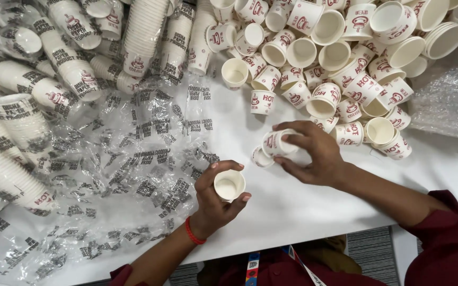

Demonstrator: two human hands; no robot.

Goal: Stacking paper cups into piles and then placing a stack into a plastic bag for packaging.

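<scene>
We hold our left hand (pixel 216 198) low over the white tabletop (pixel 271 206), forearm coming up from the bottom edge with a red band (pixel 193 232) at the wrist. Its palm turns upward and its fingers and thumb curl closed around a small white paper cup (pixel 229 185), mouth facing up at us, so we look straight into its bare inside. The thumb tip presses the cup's near rim and the fingertips wrap the far side.

Our right hand (pixel 314 153) reaches in from the lower right, the dark red sleeve (pixel 446 233) pushed back on the forearm. The wrist bends inward, and the fingers and thumb clamp a second small paper cup with red printing (pixel 276 143), which lies tilted on its side in the grip. Just beside it, on the table and touching or nearly touching it, lies another small cup (pixel 261 157); we cannot tell which.

The two hands are near each other but apart. Beyond the right hand spreads a loose heap of the same printed paper cups (pixel 340 58), some upright, some tipped. To our left lie clear printed plastic sleeves (pixel 133 159), crumpled flat, and beyond them long stacks of nested cups (pixel 27 85) wrapped in plastic.
</scene>
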